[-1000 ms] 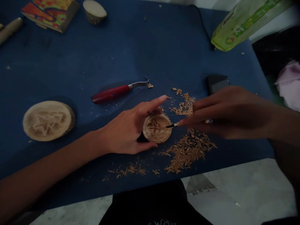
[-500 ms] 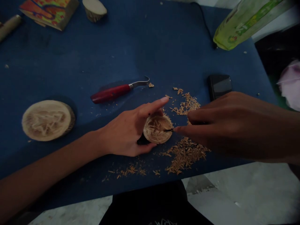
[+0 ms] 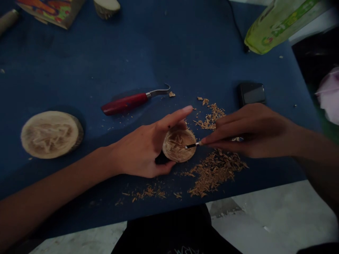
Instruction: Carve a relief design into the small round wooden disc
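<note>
A small round wood slice (image 3: pixel 178 146) with a carved, rough top lies on the blue table (image 3: pixel 132 60). My left hand (image 3: pixel 148 143) grips its left side between thumb and fingers, the index finger stretched out over its far edge. My right hand (image 3: pixel 251 130) pinches a thin carving tool (image 3: pixel 194 144), whose metal tip rests on the slice's right part. Wood shavings (image 3: pixel 214 169) lie heaped just right of and in front of the slice.
A red-handled hook knife (image 3: pixel 132 101) lies behind my left hand. A larger carved wood slice (image 3: pixel 50 134) sits at the left. A dark phone (image 3: pixel 251 93), a green bottle (image 3: pixel 280 23), a colourful box (image 3: pixel 50 10) and another wood piece (image 3: pixel 107 7) lie further back.
My right hand pushed the tool tip left into the slice, then drew back to the right. The left hand kept its hold.
</note>
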A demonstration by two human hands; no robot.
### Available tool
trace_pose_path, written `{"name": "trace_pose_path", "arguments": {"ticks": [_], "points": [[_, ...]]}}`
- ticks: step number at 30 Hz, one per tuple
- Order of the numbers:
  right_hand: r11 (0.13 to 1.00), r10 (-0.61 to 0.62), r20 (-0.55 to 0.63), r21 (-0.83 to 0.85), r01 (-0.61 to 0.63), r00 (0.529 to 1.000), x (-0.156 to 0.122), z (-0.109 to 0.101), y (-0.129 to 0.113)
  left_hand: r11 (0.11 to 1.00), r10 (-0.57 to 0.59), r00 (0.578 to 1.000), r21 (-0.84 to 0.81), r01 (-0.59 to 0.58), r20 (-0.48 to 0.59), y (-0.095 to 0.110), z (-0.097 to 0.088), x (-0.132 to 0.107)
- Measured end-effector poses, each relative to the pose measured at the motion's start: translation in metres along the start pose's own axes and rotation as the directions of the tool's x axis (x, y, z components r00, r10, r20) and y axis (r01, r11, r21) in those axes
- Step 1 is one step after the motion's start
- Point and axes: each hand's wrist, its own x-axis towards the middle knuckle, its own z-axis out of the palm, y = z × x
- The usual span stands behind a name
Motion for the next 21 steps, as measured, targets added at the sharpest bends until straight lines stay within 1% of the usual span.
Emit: {"name": "trace_pose_path", "arguments": {"ticks": [1,3,5,7,11,12,17,19,21], "points": [[0.999,0.019,-0.032,0.041,-0.018,0.999,-0.003,0.001,0.003,1.000,0.003,1.000,0.002,-0.003,0.013,0.001,-0.001,0.001],[0.999,0.042,-0.046,0.032,-0.041,0.998,-0.010,0.002,0.003,0.999,0.025,0.999,0.020,-0.025,0.027,0.003,-0.002,0.002],[0.998,0.019,-0.036,-0.058,-0.022,0.999,-0.013,0.001,-0.002,0.998,0.042,0.999,0.052,-0.043,0.013,0.004,-0.003,0.003],[0.985,-0.020,0.009,-0.171,0.021,1.000,-0.013,-0.002,-0.011,0.996,0.047,0.999,0.077,-0.046,-0.006,0.002,-0.003,0.002],[0.934,-0.068,0.110,-0.343,0.102,0.992,-0.008,-0.010,-0.026,0.996,0.023,1.000,0.084,-0.021,-0.020,-0.001,-0.003,0.001],[0.922,-0.074,0.110,-0.371,0.110,0.991,-0.006,-0.009,-0.028,0.996,0.016,1.000,0.085,-0.014,-0.021,-0.001,-0.003,0.001],[0.858,-0.085,0.047,-0.504,0.097,0.995,-0.004,0.004,-0.032,0.993,0.024,1.000,0.112,-0.023,-0.008,0.002,-0.003,0.004],[0.837,-0.069,0.070,-0.538,0.096,0.995,-0.003,0.009,-0.039,0.991,0.039,0.999,0.130,-0.037,-0.013,0.002,-0.003,0.005],[0.815,-0.048,0.065,-0.574,0.077,0.997,0.000,0.014,-0.050,0.989,0.060,0.998,0.135,-0.056,-0.021,0.002,-0.002,0.006]]}}
